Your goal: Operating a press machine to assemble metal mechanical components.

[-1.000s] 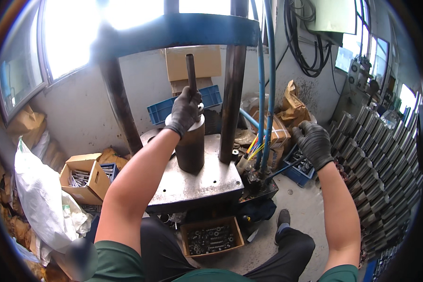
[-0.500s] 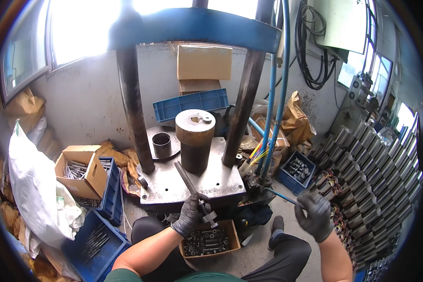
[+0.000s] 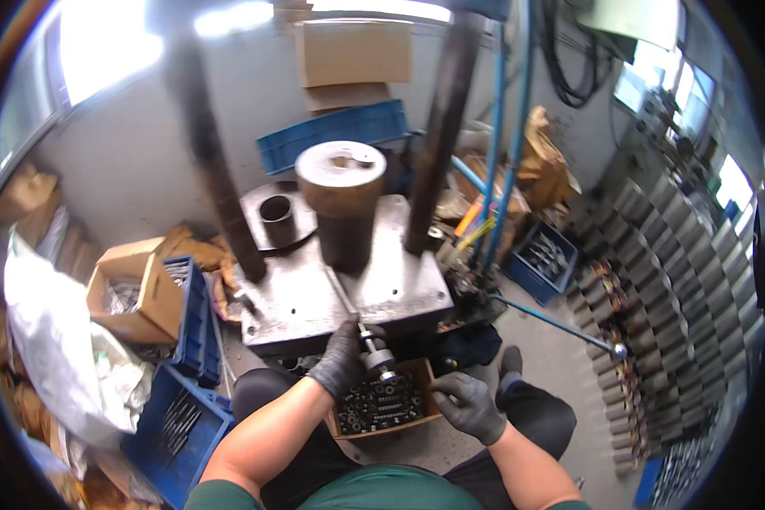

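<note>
My left hand (image 3: 338,367), in a dark grey glove, is closed around a long metal shaft (image 3: 343,293). Its far end points at the steel press table (image 3: 293,327); collar-like metal rings (image 3: 376,359) sit on its near end. My right hand (image 3: 469,408), gloved alike, hovers at the right edge of a cardboard box (image 3: 427,374) of small dark metal parts (image 3: 387,404). Its fingers are loosely bent and apart, with nothing visible in them. A thick round metal column (image 3: 348,229) stands on the table, a small ring on its pale top.
A blue lever with a ball knob (image 3: 619,350) juts out right of the press. Two dark posts (image 3: 442,127) rise from the table, with a short tube (image 3: 277,219) between. Blue crates (image 3: 217,429) of rods lie left; stacked metal cylinders (image 3: 654,297) fill the right.
My right hand has let go of the blue lever and moved left to the parts box. My left hand still holds the shaft. The view has tilted down, and the lever's knob is now visible.
</note>
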Demonstrator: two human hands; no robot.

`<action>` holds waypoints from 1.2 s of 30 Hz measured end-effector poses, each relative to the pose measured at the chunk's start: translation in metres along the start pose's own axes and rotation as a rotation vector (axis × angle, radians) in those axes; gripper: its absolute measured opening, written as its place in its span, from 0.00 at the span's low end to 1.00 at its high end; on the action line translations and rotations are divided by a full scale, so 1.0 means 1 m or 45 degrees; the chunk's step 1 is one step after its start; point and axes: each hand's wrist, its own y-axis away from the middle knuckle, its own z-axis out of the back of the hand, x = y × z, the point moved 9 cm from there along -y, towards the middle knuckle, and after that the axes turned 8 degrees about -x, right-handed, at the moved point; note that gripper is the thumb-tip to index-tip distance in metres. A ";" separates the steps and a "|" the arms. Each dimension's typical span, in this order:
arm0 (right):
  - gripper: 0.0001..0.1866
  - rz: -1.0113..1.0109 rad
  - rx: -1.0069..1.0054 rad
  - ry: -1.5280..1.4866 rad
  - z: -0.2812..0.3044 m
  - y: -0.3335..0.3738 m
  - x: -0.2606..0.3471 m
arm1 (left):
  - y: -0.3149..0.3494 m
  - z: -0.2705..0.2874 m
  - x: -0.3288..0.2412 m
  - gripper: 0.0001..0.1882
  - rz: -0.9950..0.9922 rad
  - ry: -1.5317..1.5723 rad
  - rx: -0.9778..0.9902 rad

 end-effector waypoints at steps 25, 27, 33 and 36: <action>0.17 -1.253 0.218 -0.901 -0.052 0.065 -0.080 | 0.019 -0.040 0.053 0.17 -1.063 -1.425 0.625; 0.17 -1.227 0.178 -0.959 -0.034 0.065 -0.069 | 0.006 -0.031 0.050 0.16 -1.173 -1.528 0.657; 0.17 -0.697 -0.333 -0.853 0.130 0.089 0.002 | 0.021 -0.033 0.060 0.21 -0.941 -1.442 0.799; 0.22 -0.624 -0.567 -0.420 0.224 0.156 0.013 | 0.043 -0.041 0.064 0.22 -0.971 -1.405 0.874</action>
